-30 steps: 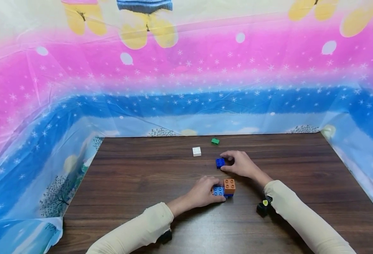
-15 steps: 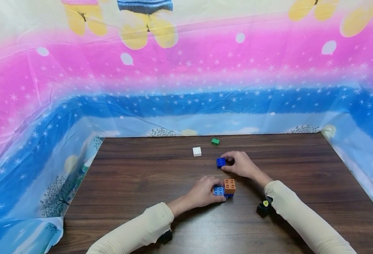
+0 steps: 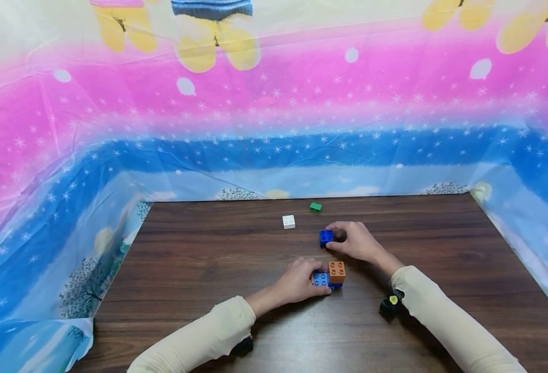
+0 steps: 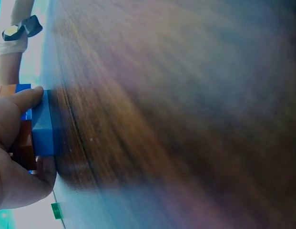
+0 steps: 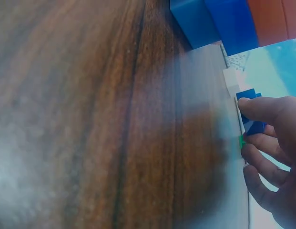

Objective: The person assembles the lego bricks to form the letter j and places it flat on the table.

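Note:
In the head view my left hand [image 3: 297, 282] grips a small stack of toy bricks on the table. A light blue brick [image 3: 320, 280] shows between thumb and fingers, and an orange brick [image 3: 336, 272] rises at its right over a dark blue brick [image 3: 336, 285]. The left wrist view shows the light blue brick [image 4: 42, 129] low in the stack, with a brownish-orange brick [image 4: 25, 145] partly behind the hand. Farther back, my right hand [image 3: 360, 242] pinches a separate dark blue brick [image 3: 326, 238] by its sides; the right wrist view shows the thumb across this brick [image 5: 255, 128].
Behind the hands lie a white brick [image 3: 289, 222] and a small green brick [image 3: 315, 206], near the table's back edge. A patterned cloth [image 3: 274, 150] hangs around the dark wooden table [image 3: 199, 248]. Black wrist cameras [image 3: 388, 306] hang under the sleeves.
The dark blue brick in my right hand has shifted slightly to the right. My left hand keeps hold of the stack in about the same place.

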`<action>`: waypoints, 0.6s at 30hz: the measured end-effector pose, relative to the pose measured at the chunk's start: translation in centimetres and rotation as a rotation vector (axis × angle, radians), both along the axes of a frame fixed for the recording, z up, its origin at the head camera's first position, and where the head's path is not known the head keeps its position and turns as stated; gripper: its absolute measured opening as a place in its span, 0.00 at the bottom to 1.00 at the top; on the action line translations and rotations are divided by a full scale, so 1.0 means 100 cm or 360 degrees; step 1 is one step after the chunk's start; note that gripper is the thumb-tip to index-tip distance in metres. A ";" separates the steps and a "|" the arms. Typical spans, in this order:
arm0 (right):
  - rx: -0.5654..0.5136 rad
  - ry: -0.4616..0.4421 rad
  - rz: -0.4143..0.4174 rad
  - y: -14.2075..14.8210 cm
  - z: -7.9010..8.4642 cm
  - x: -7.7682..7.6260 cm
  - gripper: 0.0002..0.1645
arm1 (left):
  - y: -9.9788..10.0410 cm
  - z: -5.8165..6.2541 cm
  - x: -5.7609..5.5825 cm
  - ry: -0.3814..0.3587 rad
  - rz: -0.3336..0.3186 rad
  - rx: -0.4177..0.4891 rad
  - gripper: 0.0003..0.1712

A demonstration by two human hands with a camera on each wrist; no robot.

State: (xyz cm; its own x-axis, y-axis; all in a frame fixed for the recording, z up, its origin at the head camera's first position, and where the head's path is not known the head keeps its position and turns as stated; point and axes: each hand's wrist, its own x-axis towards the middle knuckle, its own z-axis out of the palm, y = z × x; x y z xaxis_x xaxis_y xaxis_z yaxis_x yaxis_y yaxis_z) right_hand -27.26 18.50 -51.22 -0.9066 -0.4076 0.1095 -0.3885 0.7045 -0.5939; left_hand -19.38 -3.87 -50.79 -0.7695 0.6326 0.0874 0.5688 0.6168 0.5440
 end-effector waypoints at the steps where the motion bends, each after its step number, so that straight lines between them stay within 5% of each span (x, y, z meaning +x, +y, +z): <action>1: -0.0001 0.0004 0.0000 0.000 0.000 0.000 0.26 | 0.000 0.000 0.000 0.0000 0.0002 -0.0004 0.22; 18: -0.0042 0.0020 0.0015 0.005 0.022 0.016 0.26 | 0.000 -0.003 -0.002 0.0002 -0.0004 -0.0014 0.23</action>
State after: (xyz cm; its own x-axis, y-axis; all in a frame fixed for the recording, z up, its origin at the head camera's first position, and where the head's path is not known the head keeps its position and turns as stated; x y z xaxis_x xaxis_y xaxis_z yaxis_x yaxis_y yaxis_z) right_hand -25.64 19.00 -49.02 -0.9011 -0.4130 0.1317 -0.4027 0.6848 -0.6073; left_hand -19.54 -3.83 -51.07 -0.7679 0.6352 0.0827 0.5711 0.6204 0.5376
